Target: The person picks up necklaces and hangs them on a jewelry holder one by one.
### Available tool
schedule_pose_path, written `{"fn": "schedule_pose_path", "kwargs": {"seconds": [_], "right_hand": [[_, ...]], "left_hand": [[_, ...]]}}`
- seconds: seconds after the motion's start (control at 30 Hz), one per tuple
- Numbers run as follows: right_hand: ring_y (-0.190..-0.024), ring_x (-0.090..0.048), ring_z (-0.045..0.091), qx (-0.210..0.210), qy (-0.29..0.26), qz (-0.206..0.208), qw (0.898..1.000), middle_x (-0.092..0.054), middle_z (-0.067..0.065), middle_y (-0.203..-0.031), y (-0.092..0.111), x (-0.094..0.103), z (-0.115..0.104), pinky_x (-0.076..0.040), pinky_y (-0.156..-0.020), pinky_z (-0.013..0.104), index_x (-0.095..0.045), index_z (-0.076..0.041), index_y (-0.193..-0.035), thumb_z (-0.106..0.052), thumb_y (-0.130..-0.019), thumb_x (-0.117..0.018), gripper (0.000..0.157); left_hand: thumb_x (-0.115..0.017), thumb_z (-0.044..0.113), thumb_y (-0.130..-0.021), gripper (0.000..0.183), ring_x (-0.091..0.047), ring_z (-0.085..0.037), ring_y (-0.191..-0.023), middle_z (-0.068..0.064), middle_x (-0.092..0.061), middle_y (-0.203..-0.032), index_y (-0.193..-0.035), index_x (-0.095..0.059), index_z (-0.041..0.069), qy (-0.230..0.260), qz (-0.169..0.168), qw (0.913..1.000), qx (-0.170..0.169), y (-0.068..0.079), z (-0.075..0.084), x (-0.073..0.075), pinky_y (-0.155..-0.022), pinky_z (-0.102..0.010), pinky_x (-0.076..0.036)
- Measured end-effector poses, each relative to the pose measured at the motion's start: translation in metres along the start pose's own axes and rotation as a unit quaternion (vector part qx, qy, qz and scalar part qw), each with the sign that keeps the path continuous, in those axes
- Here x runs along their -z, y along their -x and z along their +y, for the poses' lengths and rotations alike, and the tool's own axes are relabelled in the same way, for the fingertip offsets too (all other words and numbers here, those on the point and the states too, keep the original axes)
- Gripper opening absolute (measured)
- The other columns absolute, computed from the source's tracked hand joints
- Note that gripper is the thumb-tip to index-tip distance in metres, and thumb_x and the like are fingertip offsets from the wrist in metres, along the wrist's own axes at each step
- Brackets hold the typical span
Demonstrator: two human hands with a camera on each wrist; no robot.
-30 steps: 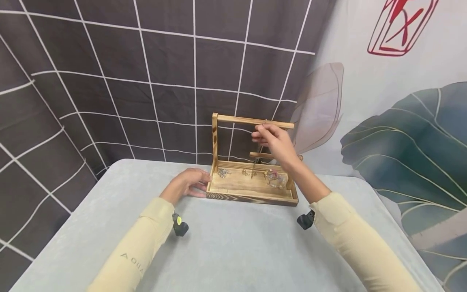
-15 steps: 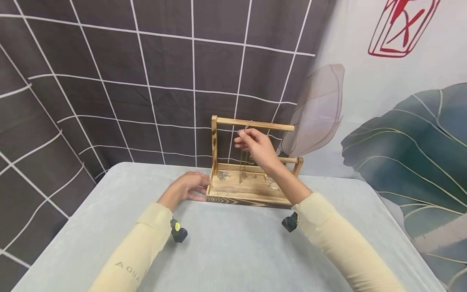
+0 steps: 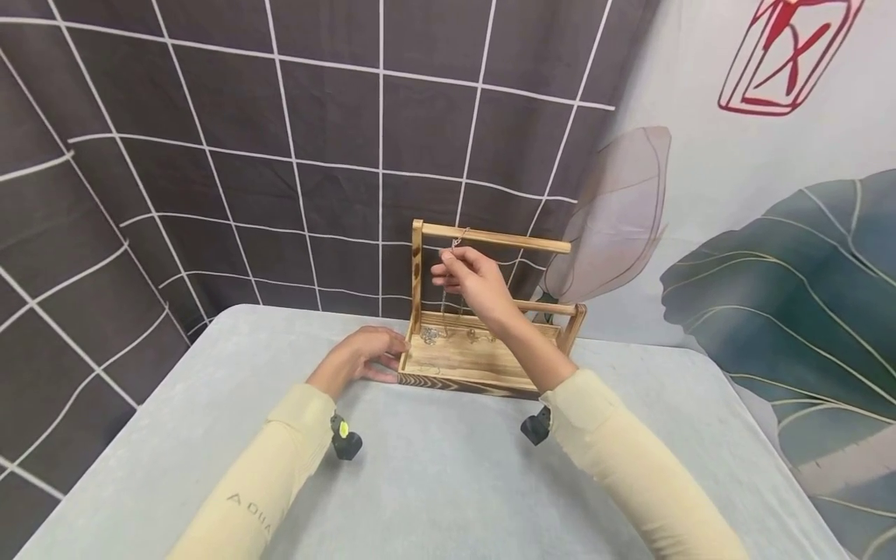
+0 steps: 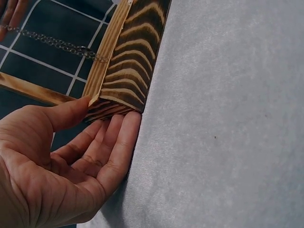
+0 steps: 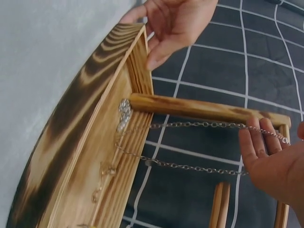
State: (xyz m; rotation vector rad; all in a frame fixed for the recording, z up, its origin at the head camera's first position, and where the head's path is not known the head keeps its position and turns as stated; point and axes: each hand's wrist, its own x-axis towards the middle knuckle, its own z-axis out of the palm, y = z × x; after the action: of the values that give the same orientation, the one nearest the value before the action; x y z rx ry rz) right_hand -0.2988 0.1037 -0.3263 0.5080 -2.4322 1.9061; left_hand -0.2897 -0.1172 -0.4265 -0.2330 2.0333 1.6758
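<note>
A wooden jewelry stand with a shallow tray base stands near the back of the table. My left hand holds the tray's left end, its thumb at the rim and its fingers against the outer side low down. Up by the top bar, my right hand pinches a chain necklace. The necklace's upper part shows at the bar, and its two strands hang toward the tray. What the fingertips pinch exactly is hidden. In the tray lie a silvery clump of jewelry and small gold-colored pieces.
A lower wooden bar runs at the stand's right side, partly behind my right arm. A pale cloth covers the table. Behind hangs a dark curtain with white grid lines, close to the stand.
My right hand has moved left along the top bar with the necklace, toward the left upright. My left hand stays at the tray's end.
</note>
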Motion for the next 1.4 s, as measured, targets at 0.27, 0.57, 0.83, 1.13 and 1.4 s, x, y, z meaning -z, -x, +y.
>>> {"fn": "schedule_pose_path", "kwargs": {"seconds": [0.27, 0.57, 0.83, 1.13, 1.4], "right_hand": [[-0.128, -0.076, 0.041, -0.003, -0.003, -0.016, 1.0, -0.076, 0.023, -0.137, -0.001, -0.018, -0.002, -0.063, -0.119, 0.056, -0.061, 0.001, -0.152, -0.028, -0.121, -0.054, 0.044], [-0.134, -0.073, 0.041, -0.032, 0.034, 0.005, 0.999, -0.076, 0.023, -0.141, 0.006, -0.027, 0.009, -0.063, -0.121, 0.054, -0.064, 0.002, -0.15, -0.026, -0.12, -0.056, 0.042], [-0.146, -0.067, 0.037, -0.059, 0.139, -0.015, 0.988, -0.072, 0.018, -0.153, 0.019, -0.03, 0.025, -0.058, -0.126, 0.054, -0.058, -0.002, -0.161, -0.037, -0.118, -0.056, 0.055], [-0.128, -0.075, 0.041, -0.126, 0.127, -0.067, 0.981, -0.072, 0.028, -0.143, 0.031, -0.032, 0.056, -0.068, -0.11, 0.05, -0.05, 0.005, -0.163, -0.03, -0.114, -0.062, 0.062], [-0.118, -0.081, 0.04, -0.145, 0.096, -0.104, 0.979, -0.077, 0.03, -0.131, 0.037, -0.024, 0.079, -0.072, -0.091, 0.04, -0.055, 0.008, -0.156, -0.024, -0.115, -0.061, 0.052]], "left_hand": [[-0.068, 0.009, -0.108, 0.042, -0.071, -0.022, -0.096, -0.011, -0.071, -0.116, -0.148, -0.062, -0.004, 0.005, 0.001, 1.0, 0.0, 0.0, 0.0, 0.0, -0.09, -0.045, -0.076], [-0.069, 0.01, -0.107, 0.042, -0.072, -0.022, -0.096, -0.01, -0.072, -0.113, -0.147, -0.063, -0.003, 0.004, 0.0, 1.0, -0.002, 0.001, 0.001, -0.002, -0.09, -0.045, -0.076], [-0.068, 0.01, -0.107, 0.04, -0.075, -0.02, -0.091, -0.01, -0.076, -0.109, -0.144, -0.064, -0.002, 0.008, 0.001, 0.9999, -0.008, 0.0, -0.002, 0.0, -0.086, -0.043, -0.076], [-0.069, 0.009, -0.107, 0.037, -0.077, -0.021, -0.092, -0.011, -0.077, -0.109, -0.142, -0.064, -0.001, 0.016, 0.002, 0.9998, -0.008, 0.002, -0.004, 0.0, -0.091, -0.046, -0.076], [-0.07, 0.011, -0.108, 0.036, -0.075, -0.02, -0.091, -0.008, -0.075, -0.105, -0.142, -0.066, -0.001, 0.015, 0.009, 0.9998, -0.009, 0.004, -0.002, -0.002, -0.091, -0.045, -0.076]]}}
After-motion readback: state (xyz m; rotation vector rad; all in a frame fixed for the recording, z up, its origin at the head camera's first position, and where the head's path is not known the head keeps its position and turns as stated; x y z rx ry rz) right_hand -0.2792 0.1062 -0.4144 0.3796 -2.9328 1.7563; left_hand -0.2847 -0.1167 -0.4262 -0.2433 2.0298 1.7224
